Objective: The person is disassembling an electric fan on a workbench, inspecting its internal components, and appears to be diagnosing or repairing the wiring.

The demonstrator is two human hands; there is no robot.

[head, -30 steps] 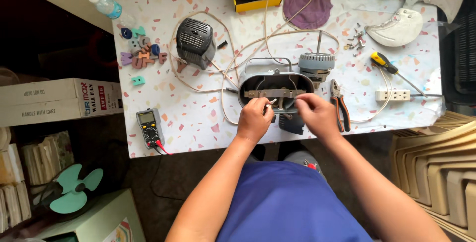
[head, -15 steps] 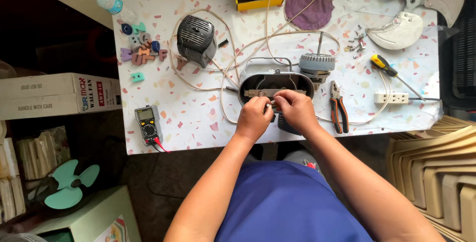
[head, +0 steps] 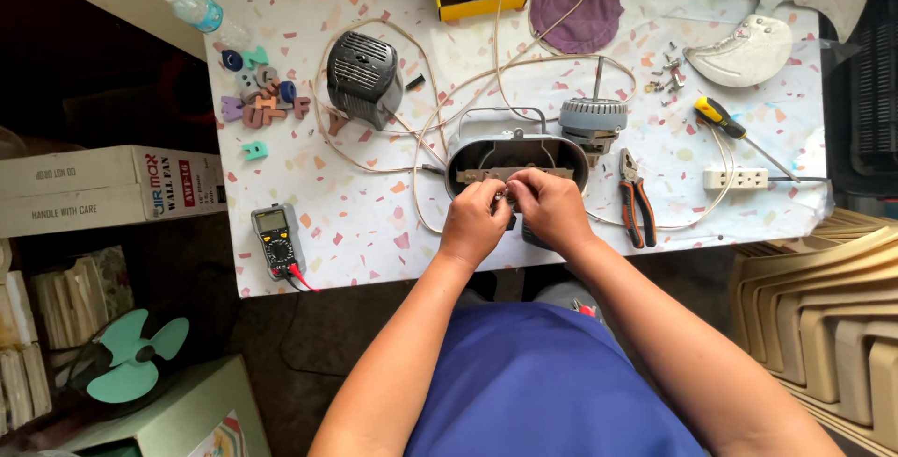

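A: What's in hand right now?

B: A dark oval housing [head: 516,159] with a metal strip across its opening, lying at the near middle of the speckled table [head: 374,232]. Both hands meet at its front rim. The left hand [head: 475,221] and right hand [head: 552,206] are pinched together on some small part there; I cannot tell what it is, the fingers cover it.

A: How far along does the work look?

B: I'd judge it mid-way. The fan is clearly apart: the grey motor [head: 593,118] sits just behind the housing to its right, and the ribbed dark motor cover [head: 363,77] lies well to its left. The white fan blade [head: 748,45] rests far off to the right behind it, with loose screws [head: 669,72] near that blade. Nothing is rejoined yet.

A: Tools?

B: Pliers [head: 636,200] just right of the housing and untouched, a screwdriver [head: 725,122] farther right. A multimeter [head: 277,240] sits well left, at the table's near edge. Pale cord [head: 421,130] loops around behind the housing.
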